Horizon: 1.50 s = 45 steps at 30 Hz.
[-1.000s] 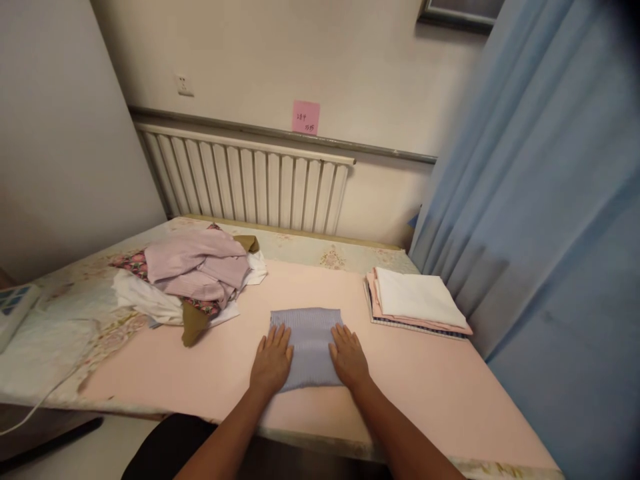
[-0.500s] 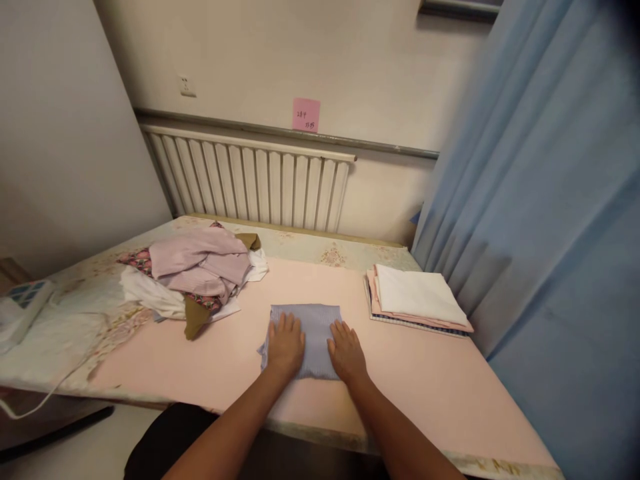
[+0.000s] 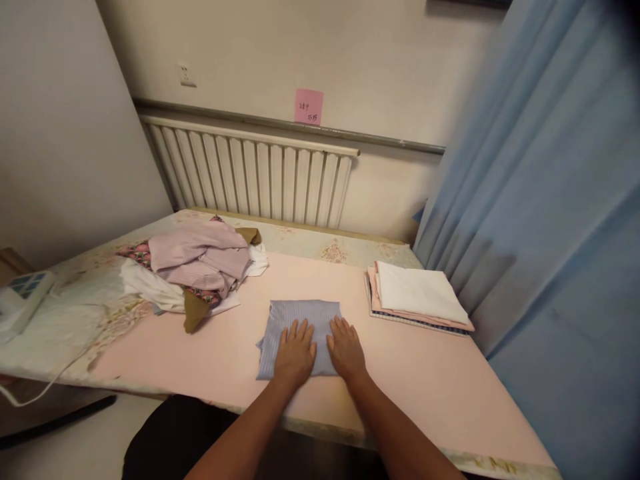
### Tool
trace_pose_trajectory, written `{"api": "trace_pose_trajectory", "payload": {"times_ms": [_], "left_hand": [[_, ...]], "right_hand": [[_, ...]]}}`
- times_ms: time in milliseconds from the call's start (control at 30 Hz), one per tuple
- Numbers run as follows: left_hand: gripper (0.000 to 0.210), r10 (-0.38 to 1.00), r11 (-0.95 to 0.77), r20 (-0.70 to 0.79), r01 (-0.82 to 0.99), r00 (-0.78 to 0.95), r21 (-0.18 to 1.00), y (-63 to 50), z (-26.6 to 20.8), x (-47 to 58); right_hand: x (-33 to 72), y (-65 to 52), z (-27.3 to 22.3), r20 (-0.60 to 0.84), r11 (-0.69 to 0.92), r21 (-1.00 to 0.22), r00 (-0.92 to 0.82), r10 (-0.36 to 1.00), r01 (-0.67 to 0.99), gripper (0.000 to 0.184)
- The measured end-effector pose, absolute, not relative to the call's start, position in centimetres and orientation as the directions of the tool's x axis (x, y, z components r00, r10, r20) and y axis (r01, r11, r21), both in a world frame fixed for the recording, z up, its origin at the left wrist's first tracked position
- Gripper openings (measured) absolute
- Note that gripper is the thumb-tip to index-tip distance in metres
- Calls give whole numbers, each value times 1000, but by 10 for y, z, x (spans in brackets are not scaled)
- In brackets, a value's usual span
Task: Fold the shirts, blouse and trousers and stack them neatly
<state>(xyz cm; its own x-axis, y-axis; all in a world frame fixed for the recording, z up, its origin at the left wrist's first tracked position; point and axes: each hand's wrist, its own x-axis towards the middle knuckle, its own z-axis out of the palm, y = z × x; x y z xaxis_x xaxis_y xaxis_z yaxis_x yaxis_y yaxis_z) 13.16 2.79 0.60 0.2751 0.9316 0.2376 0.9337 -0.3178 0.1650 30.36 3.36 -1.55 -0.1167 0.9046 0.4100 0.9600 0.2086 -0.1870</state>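
Observation:
A folded blue-grey striped cloth [image 3: 287, 320] lies on the pink sheet [image 3: 210, 363] that covers the table. Flat on its middle rests my left hand [image 3: 296, 353], fingers stretched away from me. My right hand [image 3: 347, 350] presses flat along the cloth's right edge, fingers also extended. Neither hand grips anything. The cloth is roughly rectangular, with a small bit sticking out at its left side. Parts of its near edge are hidden under my hands.
A loose heap of clothes [image 3: 200, 257], mauve on top, lies at the left. On the right sits a stack of folded cloths [image 3: 420, 290], white uppermost. A blue curtain [image 3: 540, 233] hangs along the right edge. Behind stands a radiator [image 3: 250, 170]. A white cord [image 3: 50, 390] trails at left.
My left hand has slid right, from the cloth's left side toward its middle, uncovering the left part. My right hand stays nearly in place. The view has tilted slightly.

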Motion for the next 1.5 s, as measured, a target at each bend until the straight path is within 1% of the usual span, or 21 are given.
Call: {"api": "trace_pose_trajectory", "payload": {"times_ms": [433,600,800,1500], "left_hand": [[52,939,-311,206,936,275,167,25,11,115],[52,941,-293,220,943,256,157,26,8,99],[52,932,-314,239,937,274,151,27,4,84],[51,920,-324,274,938,281,123,27,0,84]], "right_hand": [[304,34,-20,452,227,-181,-124,883,957,43],[304,33,-21,449,226,-180,-124,885,957,43],[305,34,-22,433,221,-169,-129,892,960,43],[305,33,-20,429,213,-126,-140,892,969,43]]}}
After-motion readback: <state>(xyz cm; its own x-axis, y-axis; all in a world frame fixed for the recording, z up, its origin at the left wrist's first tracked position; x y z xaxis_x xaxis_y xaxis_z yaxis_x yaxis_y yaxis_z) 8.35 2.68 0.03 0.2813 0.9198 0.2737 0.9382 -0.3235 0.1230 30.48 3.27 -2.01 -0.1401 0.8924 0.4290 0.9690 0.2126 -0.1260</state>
